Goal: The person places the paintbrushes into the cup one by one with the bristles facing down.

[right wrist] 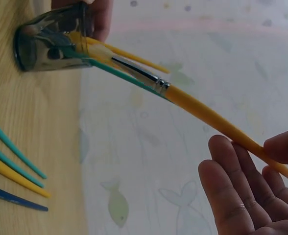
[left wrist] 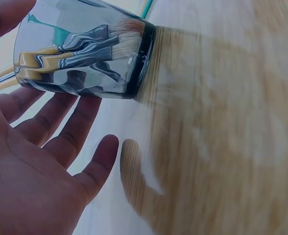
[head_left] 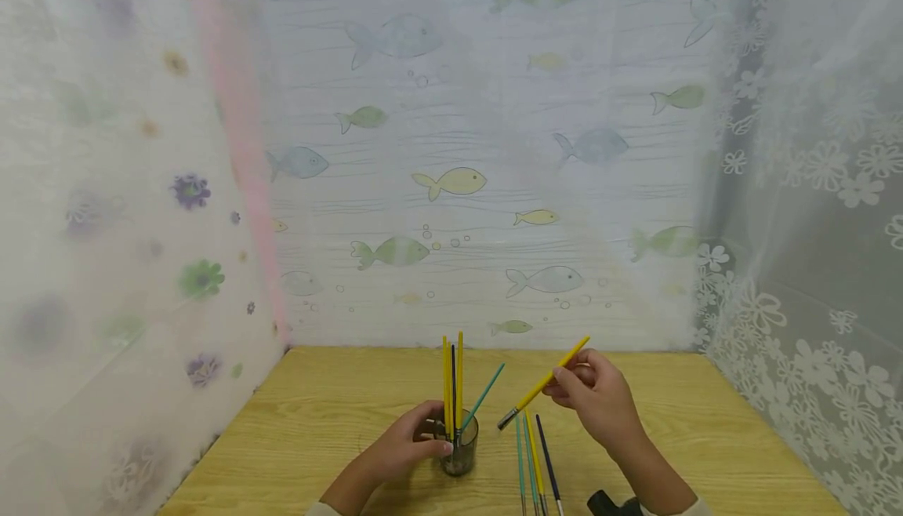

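My left hand (head_left: 405, 447) holds a smoky clear glass (head_left: 467, 453) by its side, thumb in front and fingers behind. Bristles down inside it stand several paintbrushes: yellow ones (head_left: 461, 379), a dark blue one (head_left: 453, 375), and a teal one (head_left: 487, 392) leaning right. Through the glass wall, the left wrist view shows flat bristle heads (left wrist: 127, 45). My right hand (head_left: 608, 410) pinches a yellow paintbrush (head_left: 542, 384) by its handle, between thumb and fingers. That brush slants down to the left, its metal ferrule (right wrist: 139, 73) and pale bristles towards the glass, overlapping its mouth in the right wrist view.
On the wooden table (head_left: 339, 390), right of the glass, lie teal brushes (head_left: 520, 461), a yellow brush (head_left: 534, 453) and a dark blue brush (head_left: 549, 457) side by side. A black object (head_left: 612, 504) sits at the front edge, below my right wrist. Fish-patterned curtain (head_left: 451, 265) hangs behind.
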